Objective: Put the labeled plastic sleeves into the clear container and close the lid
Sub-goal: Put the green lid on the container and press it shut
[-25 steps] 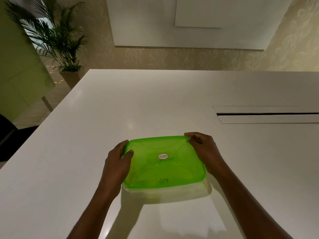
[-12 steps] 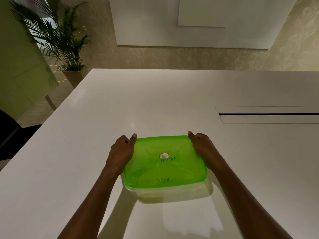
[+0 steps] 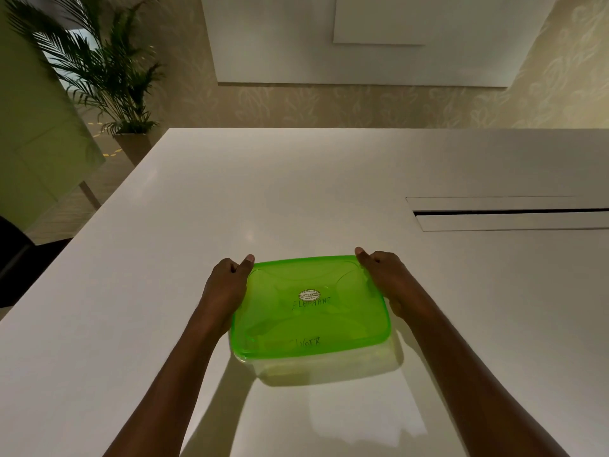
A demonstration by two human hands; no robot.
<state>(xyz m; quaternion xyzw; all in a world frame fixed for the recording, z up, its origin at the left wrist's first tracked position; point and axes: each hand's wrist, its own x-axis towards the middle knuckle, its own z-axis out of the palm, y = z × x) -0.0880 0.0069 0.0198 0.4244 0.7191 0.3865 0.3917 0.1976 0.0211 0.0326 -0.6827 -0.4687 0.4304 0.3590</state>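
The clear container [image 3: 329,367] stands on the white table near its front edge, with its translucent green lid [image 3: 296,318] lying flat on top. Through the lid I read handwritten words, "ELEPHANT" and "TIGER", on the sleeves [image 3: 311,303] inside; their outlines are too faint to make out. My left hand [image 3: 227,288] is pressed against the lid's left edge, thumb at the far left corner. My right hand [image 3: 387,282] rests on the lid's right edge, thumb at the far right corner.
The white table [image 3: 296,199] stretches far ahead and to both sides. A long cable slot with a raised flap [image 3: 507,212] runs across it at the right. A potted palm [image 3: 108,77] stands on the floor beyond the table's left corner.
My left hand slid from the lid's left side up to its far left corner. My right hand's thumb shifted along the far right corner. The container stayed in place.
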